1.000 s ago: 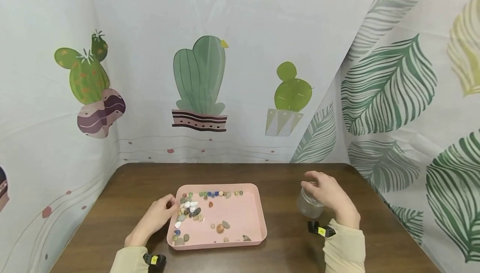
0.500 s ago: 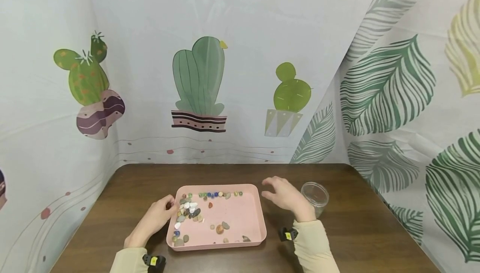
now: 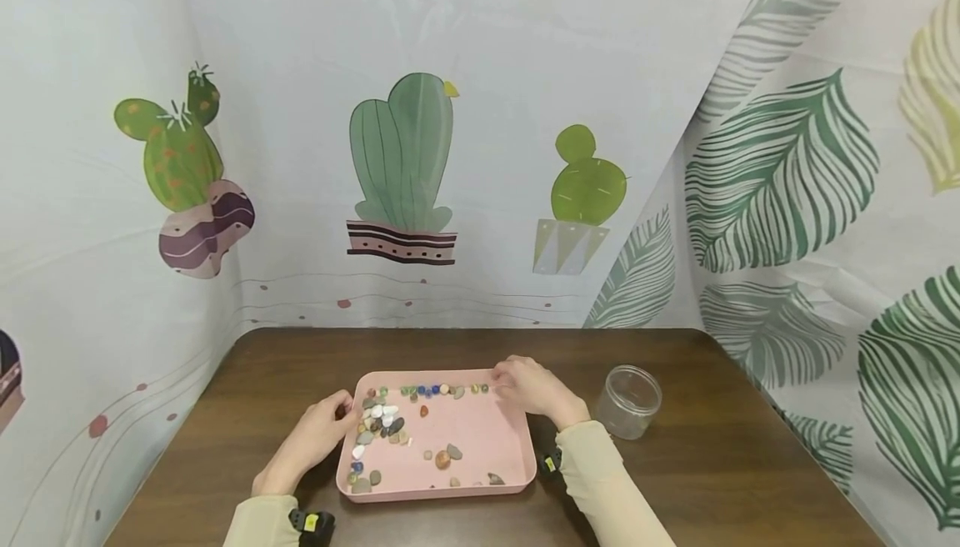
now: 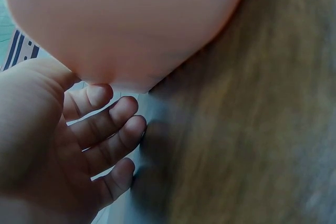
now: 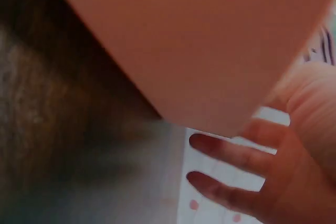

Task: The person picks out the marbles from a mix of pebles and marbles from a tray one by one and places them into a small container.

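Note:
A pink tray [image 3: 480, 447] lies on the table, bearing pebbles and glass marbles. My left hand [image 3: 318, 430] is at its left edge; in the left wrist view the thumb lies at the rim and the index fingertip [image 4: 100, 95] touches the outer wall, the other fingers loosely bent below. My right hand [image 3: 536, 388] holds the far right corner, thumb towards the inside and fingers outside. In the right wrist view two fingers [image 5: 226, 150] stretch past the tray's wall [image 5: 199, 51], which hides the other fingertips. White pebbles [image 3: 382, 414] cluster near the left hand.
A clear round jar [image 3: 628, 401] stands on the brown wooden table [image 3: 712, 464], right of the tray. Marbles [image 3: 427, 390] line the tray's far side, and several stones [image 3: 444, 457] lie towards its front. A printed cloth backdrop [image 3: 495, 113] rises behind the table.
My right hand has left the clear jar and moved left to the tray's far right corner. The left hand stays at the tray's left edge.

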